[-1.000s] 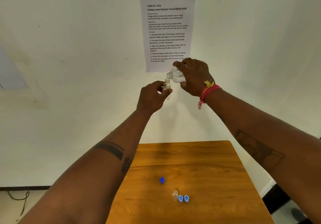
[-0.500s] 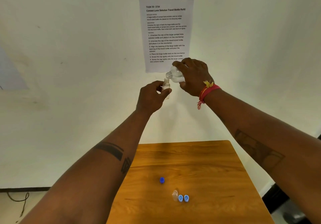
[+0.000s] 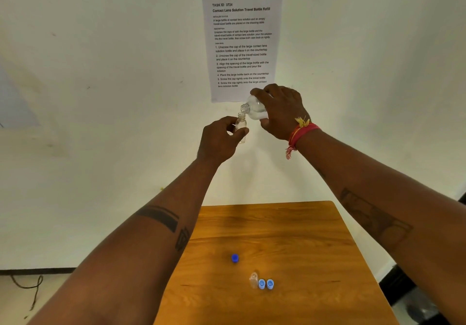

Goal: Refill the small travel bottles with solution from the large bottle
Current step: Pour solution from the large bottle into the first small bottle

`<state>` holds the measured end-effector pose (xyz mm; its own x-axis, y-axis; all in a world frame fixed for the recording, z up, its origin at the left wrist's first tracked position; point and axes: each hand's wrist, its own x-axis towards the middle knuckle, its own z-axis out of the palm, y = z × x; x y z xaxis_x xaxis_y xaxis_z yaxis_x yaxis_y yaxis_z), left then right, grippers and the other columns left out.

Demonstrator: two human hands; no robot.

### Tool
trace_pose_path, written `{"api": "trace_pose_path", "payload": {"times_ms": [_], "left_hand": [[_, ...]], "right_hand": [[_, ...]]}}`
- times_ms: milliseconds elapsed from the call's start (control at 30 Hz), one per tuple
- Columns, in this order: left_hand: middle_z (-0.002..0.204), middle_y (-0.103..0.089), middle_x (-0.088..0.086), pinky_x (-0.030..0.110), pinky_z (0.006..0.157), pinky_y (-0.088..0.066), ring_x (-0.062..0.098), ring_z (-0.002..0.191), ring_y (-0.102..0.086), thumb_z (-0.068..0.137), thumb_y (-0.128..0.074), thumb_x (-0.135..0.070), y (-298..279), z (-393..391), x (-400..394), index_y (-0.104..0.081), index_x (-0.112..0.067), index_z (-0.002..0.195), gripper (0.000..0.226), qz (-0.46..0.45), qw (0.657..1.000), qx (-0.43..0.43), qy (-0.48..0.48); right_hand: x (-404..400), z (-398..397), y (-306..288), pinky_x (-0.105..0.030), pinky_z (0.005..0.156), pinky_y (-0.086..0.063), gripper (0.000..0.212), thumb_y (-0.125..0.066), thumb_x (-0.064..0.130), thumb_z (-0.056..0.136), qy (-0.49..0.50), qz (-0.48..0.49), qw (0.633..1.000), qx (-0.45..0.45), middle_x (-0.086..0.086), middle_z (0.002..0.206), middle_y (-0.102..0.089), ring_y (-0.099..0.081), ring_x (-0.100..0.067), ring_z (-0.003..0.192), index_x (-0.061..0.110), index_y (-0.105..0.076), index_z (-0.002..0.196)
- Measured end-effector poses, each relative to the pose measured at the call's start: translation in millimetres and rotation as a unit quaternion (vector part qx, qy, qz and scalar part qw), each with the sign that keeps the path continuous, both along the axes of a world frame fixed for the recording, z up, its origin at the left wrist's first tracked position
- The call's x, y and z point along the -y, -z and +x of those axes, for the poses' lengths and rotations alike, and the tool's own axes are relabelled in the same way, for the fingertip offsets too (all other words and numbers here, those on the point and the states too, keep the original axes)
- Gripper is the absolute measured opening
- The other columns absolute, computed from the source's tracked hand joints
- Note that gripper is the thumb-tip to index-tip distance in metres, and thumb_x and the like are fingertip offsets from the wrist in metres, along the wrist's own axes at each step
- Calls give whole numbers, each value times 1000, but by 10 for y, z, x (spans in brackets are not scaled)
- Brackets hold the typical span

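Left hand (image 3: 219,140) clamps small travel bottle (image 3: 241,126) upright, raised above table (image 3: 315,224). Right hand (image 3: 282,111) grips large bottle (image 3: 253,109) tilted, its mouth just over small bottle opening.

Small bottle (image 3: 241,126) in my left hand (image 3: 222,139): clear plastic, smooth. Large bottle (image 3: 254,109) in my right hand (image 3: 282,113): clear plastic, glossy w/ highlights. Table (image 3: 290,236): wood, visible grain, semi-gloss varnish. Caps: dark blue cap (image 3: 235,258) and two light blue caps (image 3: 266,284), smooth plastic. Second small bottle (image 3: 253,279) on table: clear plastic. Wall sheet (image 3: 242,45): matt printed paper. Wristband (image 3: 300,133): red/yellow thread, frayed. Wall (image 3: 100,72): matt paint.
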<state>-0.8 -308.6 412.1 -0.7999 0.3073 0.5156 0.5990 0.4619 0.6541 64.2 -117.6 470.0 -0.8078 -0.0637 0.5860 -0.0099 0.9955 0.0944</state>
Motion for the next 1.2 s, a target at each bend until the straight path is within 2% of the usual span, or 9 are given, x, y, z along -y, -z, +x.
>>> {"api": "trace_pose_path", "payload": {"times_ms": [333,433,567,700,800,933,1100,1167,1200], "left_hand": [[87,-68,-17,9,68,-38,-3,72,-59,87,-73,-47,118,13,13,-72,-27,116,35,-11,1000,13,1],[86,-67,-18,9,69,-38,-5,73,-59,87,-73,-46,194,17,17,-72,-27,116,34,-9,1000,24,3],[90,-70,-17,16,73,-44,-1,82,-63,88,-73,-43,321,20,18,-73,-27,113,30,5,999,33,15],[92,-71,-15,20,77,-48,2,86,-65,87,-74,-41,456,17,22,-73,-28,114,30,12,998,55,14],[88,-68,-21,9,72,-43,-7,85,-62,87,-74,-42,602,48,37,-72,-31,113,28,16,997,79,16],[93,-68,-21,1,68,-39,-7,79,-62,88,-74,-41,891,113,80,-71,-30,115,29,13,991,136,6],[100,-70,-20,1,69,-41,-8,80,-65,90,-73,-40,1487,287,160,-70,-29,121,33,-8,981,196,-1],[102,-72,-18,5,72,-46,-5,81,-67,90,-73,-39,1784,389,210,-70,-28,123,34,-19,974,227,-5],[104,-73,-16,13,75,-50,-1,82,-68,91,-73,-38,1941,436,233,-70,-27,124,35,-23,969,246,-5]], "right_hand": [[23,-33,266,-44,94,-47,70,-71,39,78,2,-121,991,59,-4,125,-57,-63,-33,105,29,-42,141],[52,-60,410,-45,91,-50,69,-71,43,76,-1,-178,980,87,-4,122,-58,-63,-34,104,32,-43,138],[49,-110,600,-48,94,-49,72,-75,42,75,-17,-263,957,122,-3,125,-57,-59,-31,111,31,-43,138],[63,-129,842,-35,91,-48,70,-80,37,75,-33,-321,939,120,-2,125,-62,-59,-25,111,23,-49,136],[101,-103,1073,-35,91,-50,69,-84,33,74,-36,-381,918,103,-1,124,-65,-62,-25,108,19,-52,134],[147,-27,1475,-36,96,-54,73,-85,35,75,-28,-460,881,109,2,128,-62,-61,-21,108,21,-49,138],[214,137,2046,-33,91,-57,70,-84,38,74,-34,-500,858,115,15,118,-58,-59,-14,104,28,-49,133],[248,219,2278,-32,90,-58,69,-84,37,74,-30,-511,850,121,16,117,-58,-60,-13,104,28,-49,133],[263,253,2396,-33,90,-59,69,-85,35,75,-27,-518,845,128,15,118,-58,-60,-14,104,27,-49,133]]}}
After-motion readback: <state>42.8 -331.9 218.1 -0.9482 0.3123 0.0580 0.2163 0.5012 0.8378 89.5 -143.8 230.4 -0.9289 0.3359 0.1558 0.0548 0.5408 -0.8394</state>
